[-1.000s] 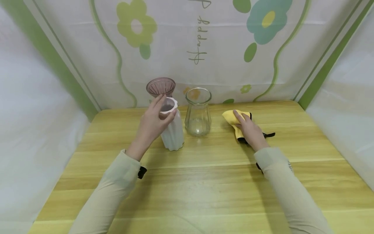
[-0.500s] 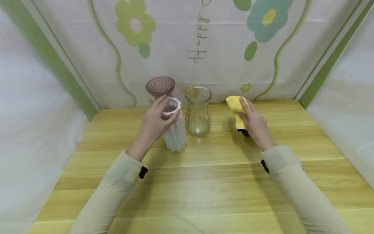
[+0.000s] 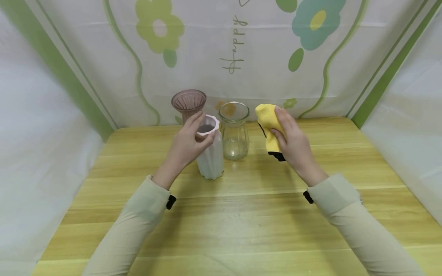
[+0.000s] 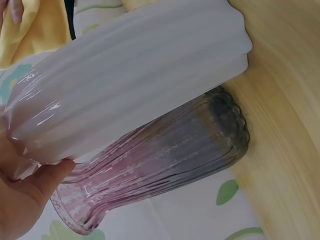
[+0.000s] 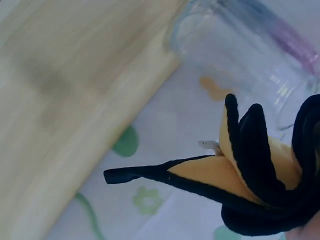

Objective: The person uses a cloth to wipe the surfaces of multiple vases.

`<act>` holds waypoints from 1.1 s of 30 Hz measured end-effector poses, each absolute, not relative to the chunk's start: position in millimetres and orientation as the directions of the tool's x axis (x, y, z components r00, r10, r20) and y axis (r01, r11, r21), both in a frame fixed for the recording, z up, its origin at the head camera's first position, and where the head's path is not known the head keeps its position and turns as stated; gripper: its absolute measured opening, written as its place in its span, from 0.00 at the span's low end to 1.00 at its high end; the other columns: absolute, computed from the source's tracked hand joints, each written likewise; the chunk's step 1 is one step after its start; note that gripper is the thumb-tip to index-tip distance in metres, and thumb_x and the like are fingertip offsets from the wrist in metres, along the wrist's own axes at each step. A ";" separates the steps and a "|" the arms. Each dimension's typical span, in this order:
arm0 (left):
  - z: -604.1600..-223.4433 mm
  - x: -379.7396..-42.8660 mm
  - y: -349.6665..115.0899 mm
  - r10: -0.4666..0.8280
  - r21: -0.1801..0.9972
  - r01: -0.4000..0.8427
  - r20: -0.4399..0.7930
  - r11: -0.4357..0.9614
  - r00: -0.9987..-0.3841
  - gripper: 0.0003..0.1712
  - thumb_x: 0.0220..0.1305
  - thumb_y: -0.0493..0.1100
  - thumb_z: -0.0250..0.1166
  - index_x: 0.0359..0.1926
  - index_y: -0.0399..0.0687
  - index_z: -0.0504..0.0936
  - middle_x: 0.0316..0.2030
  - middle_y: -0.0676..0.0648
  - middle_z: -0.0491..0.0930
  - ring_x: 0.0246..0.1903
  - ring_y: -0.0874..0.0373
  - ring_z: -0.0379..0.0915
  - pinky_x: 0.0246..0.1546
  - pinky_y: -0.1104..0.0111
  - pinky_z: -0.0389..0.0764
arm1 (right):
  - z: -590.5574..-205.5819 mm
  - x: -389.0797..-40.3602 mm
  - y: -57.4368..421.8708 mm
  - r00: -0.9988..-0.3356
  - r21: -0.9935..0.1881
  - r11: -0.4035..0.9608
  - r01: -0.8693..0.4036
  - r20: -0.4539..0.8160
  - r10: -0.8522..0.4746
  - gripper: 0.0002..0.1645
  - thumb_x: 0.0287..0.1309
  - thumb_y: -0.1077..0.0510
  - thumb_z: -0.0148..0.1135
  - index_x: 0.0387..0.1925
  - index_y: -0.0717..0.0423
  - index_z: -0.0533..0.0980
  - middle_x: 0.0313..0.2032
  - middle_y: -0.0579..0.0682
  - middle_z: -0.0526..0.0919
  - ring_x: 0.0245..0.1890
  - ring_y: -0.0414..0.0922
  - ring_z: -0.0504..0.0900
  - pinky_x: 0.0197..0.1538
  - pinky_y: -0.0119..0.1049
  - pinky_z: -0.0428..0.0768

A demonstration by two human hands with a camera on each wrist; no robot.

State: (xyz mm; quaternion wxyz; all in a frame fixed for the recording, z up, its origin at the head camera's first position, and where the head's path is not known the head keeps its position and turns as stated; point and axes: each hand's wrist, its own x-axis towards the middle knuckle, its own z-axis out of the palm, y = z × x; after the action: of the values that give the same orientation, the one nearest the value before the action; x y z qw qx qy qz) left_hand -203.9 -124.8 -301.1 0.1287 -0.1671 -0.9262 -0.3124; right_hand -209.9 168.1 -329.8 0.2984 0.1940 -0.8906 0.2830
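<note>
My left hand (image 3: 184, 143) grips a white fluted vase (image 3: 211, 161) by its scalloped rim, fingers at the far side and thumb on the near side. The left wrist view has this vase (image 4: 130, 75) large, with the thumb at its mouth. In my right hand (image 3: 295, 143) is a bunched yellow cloth (image 3: 269, 119) with black edging, held above the table to the right of a clear glass vase (image 3: 235, 142). Loose folds of the cloth (image 5: 215, 177) stick out in the right wrist view. Behind the white vase stands a pink-purple ribbed glass vase (image 4: 165, 155), partly hidden in the head view.
All this is on a wood-grain table (image 3: 238, 222). A white backdrop (image 3: 207, 46) printed with flowers rises at the table's far edge, and white side panels (image 3: 407, 115) flank it. The clear glass vase stands close by the white one.
The yellow cloth has come up off the table in my right hand, then moved left toward the clear vase. My left hand and the white vase have shifted slightly right.
</note>
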 end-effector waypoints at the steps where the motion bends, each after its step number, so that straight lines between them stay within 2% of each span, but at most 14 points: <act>1: -301.4 -204.5 -124.0 0.233 0.537 0.395 0.345 0.745 -0.909 0.40 0.62 0.57 0.59 0.71 0.46 0.61 0.72 0.46 0.58 0.40 0.51 0.84 0.53 0.53 0.79 | -329.1 -207.8 164.5 -0.733 -0.378 0.759 -0.531 0.654 -0.188 0.35 0.62 0.60 0.58 0.69 0.54 0.60 0.65 0.61 0.69 0.63 0.61 0.71 0.55 0.58 0.77; 6: -303.0 -205.9 -117.9 0.266 0.551 0.434 0.359 0.713 -0.894 0.40 0.62 0.55 0.60 0.71 0.44 0.61 0.71 0.44 0.59 0.37 0.52 0.84 0.45 0.60 0.83 | -328.9 -197.2 146.5 -0.667 -0.321 0.727 -0.607 0.704 -0.246 0.35 0.59 0.61 0.61 0.68 0.56 0.62 0.62 0.64 0.71 0.59 0.63 0.75 0.53 0.56 0.79; 9: -302.8 -205.7 -113.9 0.275 0.557 0.450 0.371 0.698 -0.887 0.39 0.61 0.54 0.61 0.70 0.44 0.62 0.70 0.43 0.61 0.36 0.52 0.83 0.42 0.62 0.84 | -330.8 -191.7 137.0 -0.664 -0.320 0.714 -0.623 0.699 -0.265 0.36 0.59 0.61 0.61 0.68 0.56 0.63 0.63 0.65 0.70 0.57 0.64 0.76 0.52 0.55 0.80; 10: -302.7 -205.5 -112.7 0.276 0.559 0.453 0.374 0.694 -0.885 0.39 0.61 0.54 0.61 0.70 0.44 0.63 0.70 0.44 0.61 0.36 0.52 0.83 0.42 0.63 0.84 | -331.8 -190.2 134.2 -0.666 -0.321 0.712 -0.625 0.695 -0.271 0.36 0.59 0.61 0.61 0.68 0.55 0.63 0.63 0.65 0.70 0.56 0.64 0.76 0.51 0.55 0.80; 11: -302.9 -205.4 -111.6 0.276 0.559 0.455 0.377 0.694 -0.884 0.39 0.61 0.54 0.61 0.70 0.44 0.63 0.70 0.44 0.62 0.36 0.53 0.83 0.42 0.63 0.84 | -333.0 -188.9 131.5 -0.669 -0.320 0.713 -0.624 0.690 -0.276 0.35 0.59 0.61 0.61 0.68 0.56 0.63 0.64 0.64 0.70 0.51 0.63 0.80 0.47 0.53 0.82; 16: -304.0 -204.9 -106.5 0.286 0.555 0.467 0.384 0.689 -0.878 0.38 0.61 0.54 0.61 0.69 0.45 0.64 0.69 0.45 0.63 0.35 0.54 0.83 0.38 0.64 0.84 | -341.1 -183.5 120.2 -0.671 -0.297 0.718 -0.630 0.673 -0.311 0.35 0.60 0.60 0.61 0.68 0.57 0.62 0.63 0.65 0.70 0.41 0.62 0.84 0.34 0.47 0.85; 17: -304.5 -204.9 -105.2 0.290 0.551 0.470 0.385 0.690 -0.876 0.38 0.61 0.54 0.61 0.69 0.45 0.64 0.69 0.45 0.63 0.35 0.54 0.83 0.38 0.64 0.84 | -343.2 -182.9 118.5 -0.669 -0.292 0.716 -0.634 0.672 -0.318 0.35 0.60 0.61 0.60 0.68 0.58 0.62 0.63 0.65 0.70 0.40 0.62 0.84 0.33 0.46 0.85; 18: -304.6 -204.7 -103.8 0.293 0.548 0.474 0.387 0.690 -0.874 0.38 0.61 0.54 0.61 0.69 0.45 0.64 0.69 0.44 0.63 0.35 0.53 0.83 0.37 0.64 0.84 | -345.2 -182.4 117.1 -0.667 -0.291 0.712 -0.639 0.671 -0.325 0.35 0.61 0.61 0.60 0.68 0.58 0.62 0.63 0.66 0.70 0.46 0.63 0.82 0.35 0.47 0.85; 20: -304.7 -204.4 -101.1 0.296 0.542 0.479 0.393 0.690 -0.871 0.38 0.61 0.54 0.61 0.69 0.46 0.64 0.69 0.45 0.63 0.36 0.53 0.82 0.37 0.64 0.84 | -349.8 -181.9 114.9 -0.663 -0.288 0.704 -0.649 0.668 -0.337 0.35 0.62 0.60 0.58 0.68 0.60 0.61 0.63 0.67 0.69 0.48 0.63 0.81 0.37 0.47 0.85; 27: -305.2 -204.2 -93.7 0.315 0.544 0.504 0.406 0.671 -0.858 0.37 0.61 0.53 0.61 0.69 0.45 0.65 0.69 0.45 0.64 0.37 0.53 0.82 0.35 0.66 0.85 | -363.5 -183.8 109.5 -0.684 -0.311 0.690 -0.653 0.634 -0.362 0.35 0.67 0.54 0.52 0.71 0.60 0.56 0.66 0.67 0.64 0.30 0.57 0.83 0.30 0.41 0.84; 33: -306.0 -203.3 -90.8 0.326 0.540 0.513 0.407 0.667 -0.853 0.37 0.62 0.54 0.60 0.69 0.44 0.65 0.69 0.45 0.64 0.35 0.54 0.83 0.35 0.65 0.85 | -371.3 -188.9 106.5 -0.666 -0.317 0.673 -0.668 0.658 -0.350 0.40 0.61 0.58 0.59 0.71 0.57 0.56 0.67 0.66 0.64 0.40 0.61 0.84 0.35 0.45 0.85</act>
State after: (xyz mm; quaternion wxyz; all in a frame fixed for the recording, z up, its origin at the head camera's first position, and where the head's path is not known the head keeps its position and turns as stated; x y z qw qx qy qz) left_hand -203.3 -90.8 -306.0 0.1394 -0.2327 -0.9023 -0.3351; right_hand -188.9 106.5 -371.3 0.2848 0.2929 -0.8692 0.2786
